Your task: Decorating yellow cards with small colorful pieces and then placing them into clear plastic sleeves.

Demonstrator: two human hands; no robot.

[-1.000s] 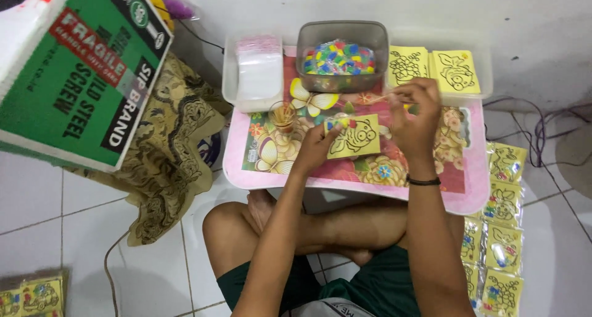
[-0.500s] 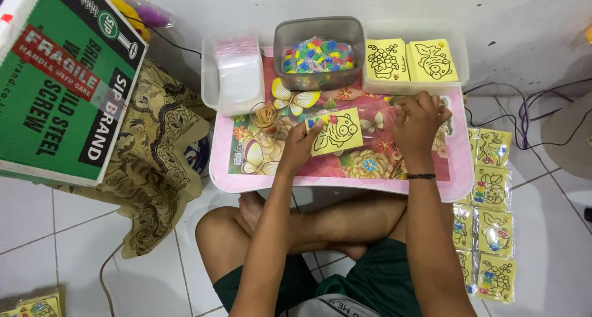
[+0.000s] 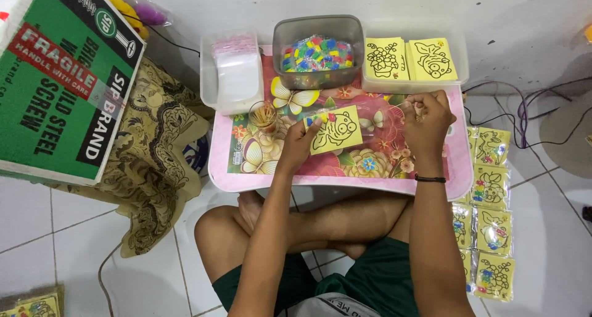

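Observation:
I sit cross-legged at a small pink table (image 3: 246, 180) with a flowered top. My left hand (image 3: 300, 142) holds a yellow card with a black line drawing (image 3: 336, 129) by its left edge, over the table's middle. My right hand (image 3: 425, 115) is closed above the table's right side, its fingers pinched on something small that I cannot make out. A grey tub of small coloured pieces (image 3: 317, 53) stands at the back centre. Two stacks of yellow drawing cards (image 3: 410, 59) lie in a clear tray behind my right hand.
A clear tray with small plastic bags (image 3: 233, 70) stands at the back left, a little cup of sticks (image 3: 264, 115) next to it. Several bagged yellow cards (image 3: 490, 187) lie on the floor at right. A large green cardboard box (image 3: 55, 82) rests on patterned cloth at left. Cables trail at right.
The view has shifted, so the table now sits lower in it. My left hand still holds the yellow card; my right hand stays closed near the table's right side.

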